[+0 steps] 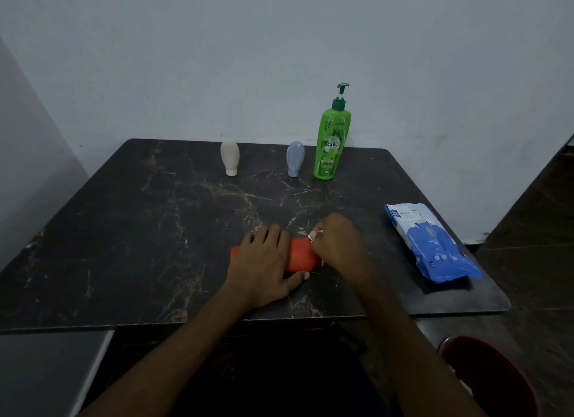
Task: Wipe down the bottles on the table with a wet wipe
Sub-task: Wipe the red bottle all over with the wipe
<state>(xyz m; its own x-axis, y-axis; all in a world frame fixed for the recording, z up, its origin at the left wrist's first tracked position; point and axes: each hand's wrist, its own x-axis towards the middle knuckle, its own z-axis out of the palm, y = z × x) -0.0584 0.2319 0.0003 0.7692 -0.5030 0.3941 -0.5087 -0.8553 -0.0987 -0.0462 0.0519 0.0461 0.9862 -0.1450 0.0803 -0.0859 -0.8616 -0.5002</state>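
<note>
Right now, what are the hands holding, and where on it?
Left hand holds the lying red bottle across its middle; right hand pinches a white wipe against the bottle's right end.

A dark table (139, 230) with a black, marble-patterned top veined in tan is spreading under and all around the grip. Well beyond the grip, a plain pale blue-grey wall (279, 43) is rising straight from the table's far edge. Left of the grip, a second pale wall (25, 152) is angling in to meet it. Right of the grip, dark floor (534, 230) is showing past the table's rounded corner. Nearer than the grip and to its right, a rounded dark red seat (487, 376) is standing. Dim, even light is filling the room.
</note>
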